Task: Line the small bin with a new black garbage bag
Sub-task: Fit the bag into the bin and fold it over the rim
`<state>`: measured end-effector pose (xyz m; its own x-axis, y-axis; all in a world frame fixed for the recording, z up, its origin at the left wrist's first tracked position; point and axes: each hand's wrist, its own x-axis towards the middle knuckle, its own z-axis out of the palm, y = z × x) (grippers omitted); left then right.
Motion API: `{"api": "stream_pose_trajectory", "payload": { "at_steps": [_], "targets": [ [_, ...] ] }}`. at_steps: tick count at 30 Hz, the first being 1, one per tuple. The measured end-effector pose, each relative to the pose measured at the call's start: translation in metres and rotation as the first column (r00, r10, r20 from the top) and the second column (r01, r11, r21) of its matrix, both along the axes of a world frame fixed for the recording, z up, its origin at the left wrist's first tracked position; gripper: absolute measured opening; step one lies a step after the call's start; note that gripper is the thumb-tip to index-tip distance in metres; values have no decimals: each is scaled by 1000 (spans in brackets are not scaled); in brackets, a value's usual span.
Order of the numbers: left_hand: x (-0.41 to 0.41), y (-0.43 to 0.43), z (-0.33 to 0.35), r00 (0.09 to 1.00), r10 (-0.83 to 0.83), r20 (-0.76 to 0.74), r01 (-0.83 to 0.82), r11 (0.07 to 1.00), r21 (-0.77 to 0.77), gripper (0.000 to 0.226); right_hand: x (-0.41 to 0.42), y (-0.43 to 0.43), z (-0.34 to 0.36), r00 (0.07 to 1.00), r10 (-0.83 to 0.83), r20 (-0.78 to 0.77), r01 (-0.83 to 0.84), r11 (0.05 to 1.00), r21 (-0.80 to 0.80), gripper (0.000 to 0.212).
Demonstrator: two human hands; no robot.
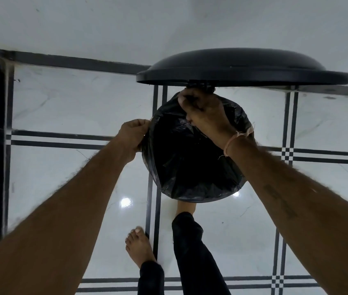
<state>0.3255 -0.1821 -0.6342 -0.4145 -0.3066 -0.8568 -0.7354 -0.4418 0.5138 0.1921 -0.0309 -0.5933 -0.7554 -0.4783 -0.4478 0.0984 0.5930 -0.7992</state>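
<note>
I am looking straight down at the small bin [198, 200] on the shiny tiled floor [73, 99]. Its lid [243, 68] stands open on the far side of the bin, and my right foot [186, 207] is tucked under the near side of the bin; I think it is pressing a pedal, but I cannot see one.

The black garbage bag [181, 154] is already down inside the bin. Its top edge is folded over the rim on the near side. So I am at the step of stretching the bag's mouth around the rim.

My left hand [132, 135] is at the left side of the bin. Its fingers [141, 123] are curled tight and pinch the bag's edge there. My right hand [202, 109] is at the far side of the bin, just below the lid's hinge. Its fingers [184, 99] are closed on the bag's edge too.

Next, I think I need to pull the edge down over the far rim and the left rim. The plastic is thin and crinkly, so I should pull gently or it may tear. The spot near the hinge is tight, so my right hand must work carefully there.
</note>
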Motion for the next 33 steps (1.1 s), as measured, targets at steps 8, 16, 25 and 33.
{"api": "stream_pose_trajectory", "payload": {
  "at_steps": [8,16,25,33],
  "targets": [
    [26,11,16,984,8,-179,-29,993,-112,31,19,33,16,954,-39,-298,59,997,59,24],
    [35,19,15,961,-6,-275,-45,982,-181,13,1,108,5,887,-459,-45,462,880,111,40],
    [45,61,15,945,-44,-325,-85,924,-372,36,39,102,16,805,212,-553,-123,973,194,41],
    [38,76,-15,951,-241,-192,6,635,-772,33,-3,34,-62,751,625,-211,-441,714,545,48]
  ]
}}
